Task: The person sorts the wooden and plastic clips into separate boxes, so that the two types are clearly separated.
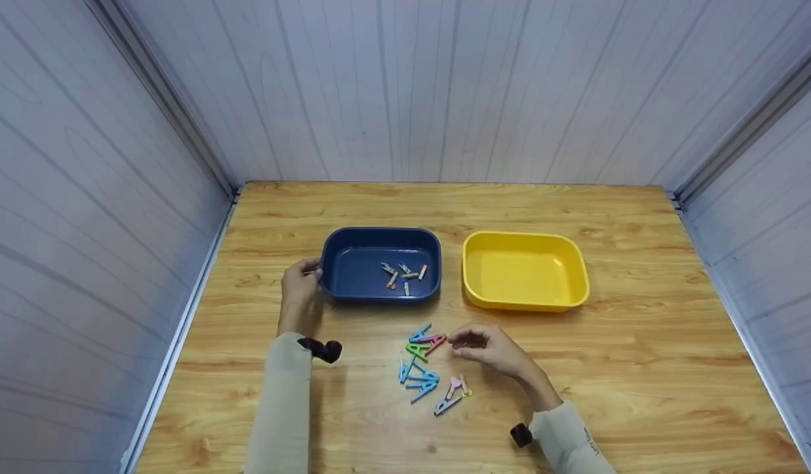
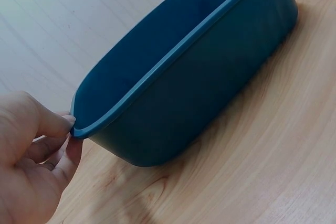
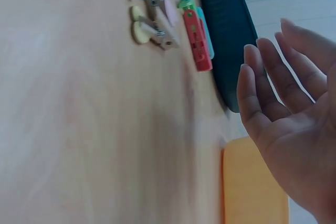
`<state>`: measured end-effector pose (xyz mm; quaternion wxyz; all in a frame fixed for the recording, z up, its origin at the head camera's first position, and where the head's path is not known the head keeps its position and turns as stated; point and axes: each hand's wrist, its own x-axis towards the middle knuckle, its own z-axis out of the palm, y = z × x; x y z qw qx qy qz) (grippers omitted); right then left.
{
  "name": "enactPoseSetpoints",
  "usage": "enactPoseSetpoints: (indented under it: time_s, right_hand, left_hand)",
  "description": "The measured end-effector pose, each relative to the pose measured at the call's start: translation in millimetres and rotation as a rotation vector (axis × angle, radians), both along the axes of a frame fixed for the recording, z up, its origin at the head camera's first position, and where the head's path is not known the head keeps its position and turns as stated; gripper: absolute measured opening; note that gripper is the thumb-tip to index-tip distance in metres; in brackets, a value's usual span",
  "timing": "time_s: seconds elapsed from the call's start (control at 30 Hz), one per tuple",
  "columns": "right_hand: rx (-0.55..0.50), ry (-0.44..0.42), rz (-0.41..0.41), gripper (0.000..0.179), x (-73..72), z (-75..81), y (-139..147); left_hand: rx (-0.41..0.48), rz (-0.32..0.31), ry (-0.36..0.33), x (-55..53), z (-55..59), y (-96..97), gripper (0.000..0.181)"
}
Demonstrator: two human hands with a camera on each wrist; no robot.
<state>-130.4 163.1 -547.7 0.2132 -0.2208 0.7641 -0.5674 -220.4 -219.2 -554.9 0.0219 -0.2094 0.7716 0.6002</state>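
My left hand pinches the left rim of a dark blue tub, thumb and fingers on the edge, as the left wrist view shows closely. Several small wooden clothespins lie inside the tub, toward its right. My right hand hovers beside a loose pile on the table, its fingers bent slightly and nothing between them. Nearest to its fingertips is a red clothespin. Around that lie a green clothespin, several blue clothespins, a greyish one and small wooden ones with pink and yellow decorations.
A yellow tub stands right of the blue one, with no clothespins visible in it. Both sit on a wood-grain table. Pale panel walls enclose the table at the back and both sides.
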Motion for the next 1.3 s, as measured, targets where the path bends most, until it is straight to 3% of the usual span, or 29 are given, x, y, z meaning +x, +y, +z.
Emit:
enactPoseSetpoints:
  time_s: [0.57, 0.8, 0.97, 1.13, 1.3]
  right_hand:
    - [0.063, -0.096, 0.092, 0.029, 15.3, -19.7, 6.7]
    - [0.122, 0.008, 0.083, 0.024, 21.1, -41.1, 6.4]
    - [0.16, 0.023, 0.068, 0.021, 23.4, -56.2, 9.2]
    - [0.19, 0.04, 0.052, 0.019, 28.3, -60.1, 8.7]
    - [0.221, 0.111, 0.057, 0.016, 32.0, -61.0, 8.5]
  left_hand:
    - [0.129, 0.066, -0.027, -0.3, 1.1, 1.0, 0.03]
    - [-0.085, -0.006, 0.016, 1.1, 0.7, -0.2, 0.031]
    - [-0.095, -0.009, 0.01, 1.4, 0.9, 0.0, 0.03]
    - [-0.09, -0.013, 0.009, 1.8, 1.6, 0.2, 0.031]
    - [-0.063, -0.001, 0.012, 1.8, 0.6, 0.5, 0.03]
